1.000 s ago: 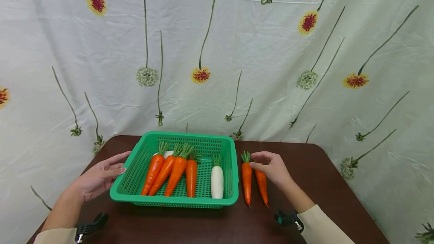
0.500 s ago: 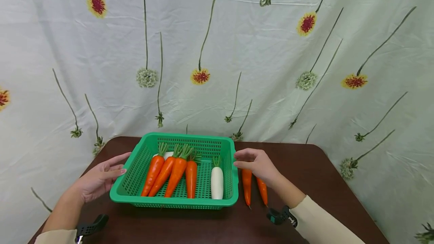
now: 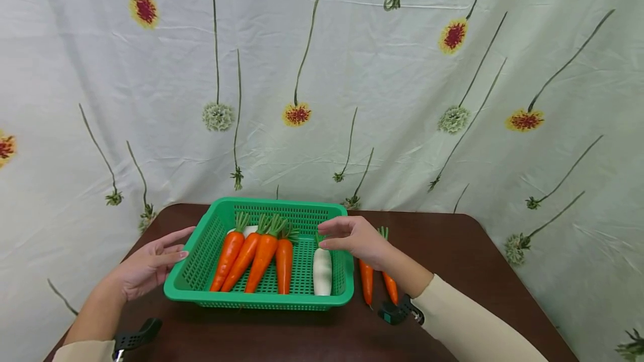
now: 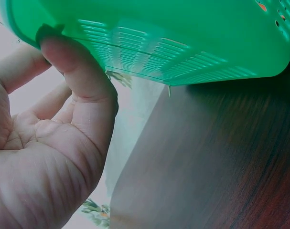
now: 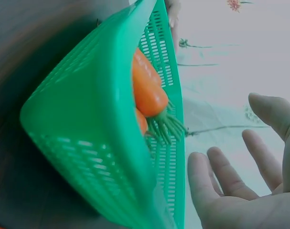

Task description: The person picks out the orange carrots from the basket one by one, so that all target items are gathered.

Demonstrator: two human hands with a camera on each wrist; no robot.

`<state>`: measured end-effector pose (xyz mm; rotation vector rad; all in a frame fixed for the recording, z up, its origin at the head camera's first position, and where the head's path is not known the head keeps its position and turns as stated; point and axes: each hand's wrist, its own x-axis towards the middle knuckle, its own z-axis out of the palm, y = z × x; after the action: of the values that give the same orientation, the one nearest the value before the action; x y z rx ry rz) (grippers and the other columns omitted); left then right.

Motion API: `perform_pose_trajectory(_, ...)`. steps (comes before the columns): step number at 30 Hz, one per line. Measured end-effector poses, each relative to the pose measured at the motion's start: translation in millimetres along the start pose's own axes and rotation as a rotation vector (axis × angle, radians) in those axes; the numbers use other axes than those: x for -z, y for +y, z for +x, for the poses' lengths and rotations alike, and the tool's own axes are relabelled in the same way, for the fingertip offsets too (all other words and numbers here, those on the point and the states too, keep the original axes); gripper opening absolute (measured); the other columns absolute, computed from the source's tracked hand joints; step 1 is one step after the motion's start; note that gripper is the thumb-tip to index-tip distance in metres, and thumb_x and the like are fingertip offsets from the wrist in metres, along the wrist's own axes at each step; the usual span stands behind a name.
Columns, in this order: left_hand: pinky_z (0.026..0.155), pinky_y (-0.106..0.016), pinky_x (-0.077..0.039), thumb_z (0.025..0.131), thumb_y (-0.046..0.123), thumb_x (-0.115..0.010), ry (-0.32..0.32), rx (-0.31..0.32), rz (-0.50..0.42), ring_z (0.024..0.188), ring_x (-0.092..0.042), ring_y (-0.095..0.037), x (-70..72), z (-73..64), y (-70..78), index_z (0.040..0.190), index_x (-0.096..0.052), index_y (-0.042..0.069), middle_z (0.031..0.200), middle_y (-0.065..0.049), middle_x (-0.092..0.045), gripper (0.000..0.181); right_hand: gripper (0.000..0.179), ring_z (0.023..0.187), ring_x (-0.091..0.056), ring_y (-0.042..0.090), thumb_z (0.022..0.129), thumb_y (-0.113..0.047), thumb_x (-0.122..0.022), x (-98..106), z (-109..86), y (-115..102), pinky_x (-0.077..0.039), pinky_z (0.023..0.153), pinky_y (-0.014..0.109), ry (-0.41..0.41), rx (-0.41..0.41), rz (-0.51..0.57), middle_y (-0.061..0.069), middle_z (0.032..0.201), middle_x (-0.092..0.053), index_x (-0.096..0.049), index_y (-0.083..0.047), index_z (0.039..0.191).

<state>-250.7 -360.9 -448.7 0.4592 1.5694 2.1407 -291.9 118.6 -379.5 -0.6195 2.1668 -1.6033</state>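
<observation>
A green plastic basket (image 3: 251, 296) stands on the dark table. My left hand (image 3: 146, 270) is at its left rim, fingers extended; in the left wrist view the thumb (image 4: 80, 67) lies against the rim. Several carrots (image 3: 263, 261) with green tops lie on the left side inside, partly covering something white. Nearer the basket's right wall is a white radish (image 3: 322, 278) with a short green top. Over its top end hovers my right hand (image 3: 358, 240), loosely spread. Nothing is between its fingers in the right wrist view (image 5: 245, 186).
Outside the basket's right wall lie two carrots, one close by (image 3: 366, 284) and one farther right (image 3: 389, 286), both partly hidden by my right arm. A white cloth (image 3: 282, 71) with printed flowers hangs behind the brown table (image 3: 453, 272).
My right hand has moved left, from above the carrots beside the basket, across the right rim, to over the white radish. The left hand and the basket look the same.
</observation>
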Motion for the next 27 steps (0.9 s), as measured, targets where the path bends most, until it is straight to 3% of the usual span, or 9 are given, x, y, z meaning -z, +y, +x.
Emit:
perform_pose_trajectory(6,0.097,-0.043,-0.059,0.108,-0.003,-0.038,-0.007,0.001,-0.002,0.117,-0.071,-0.022,0.6,-1.0,-0.7,0.147,-0.047,0.037,0.132,-0.001,-0.070,0.056,0.043,0.121,-0.065,0.021,0.090,-0.016,-0.079,-11.1,10.4,-2.6,-0.056,0.104,0.044,-0.078,-0.044,0.019,0.007,0.136,-0.067,-0.069,-0.012,0.132)
perform_pose_trajectory(12,0.097,-0.044,-0.059,0.108,-0.004,-0.037,-0.020,-0.007,-0.004,0.117,-0.071,-0.023,2.0,-1.7,-0.4,0.148,-0.045,0.037,0.133,-0.002,-0.069,0.057,0.043,0.113,-0.069,0.019,0.090,-0.019,-0.080,-21.2,20.6,-2.8,-0.057,0.103,0.044,-0.105,-0.070,-0.010,0.006,0.134,-0.068,-0.070,-0.017,0.131)
perform_pose_trajectory(22,0.096,-0.045,-0.059,0.109,-0.004,-0.035,-0.029,-0.015,-0.003,0.118,-0.071,-0.024,3.8,-2.8,-1.0,0.149,-0.045,0.036,0.133,-0.003,-0.069,0.058,0.041,0.110,-0.071,0.024,0.089,-0.017,-0.082,-40.0,40.5,-16.6,-0.060,0.099,0.039,-0.100,-0.102,0.000,0.012,0.136,-0.066,-0.071,-0.019,0.128)
perform_pose_trajectory(27,0.096,-0.046,-0.059,0.109,-0.005,-0.034,-0.040,-0.022,-0.013,0.118,-0.071,-0.024,3.2,-3.4,-0.4,0.149,-0.045,0.036,0.133,-0.003,-0.070,0.058,0.042,0.110,-0.070,0.021,0.088,-0.019,-0.083,-46.9,53.6,-20.7,-0.061,0.096,0.040,-0.089,-0.112,-0.044,0.017,0.141,-0.063,-0.071,-0.019,0.129)
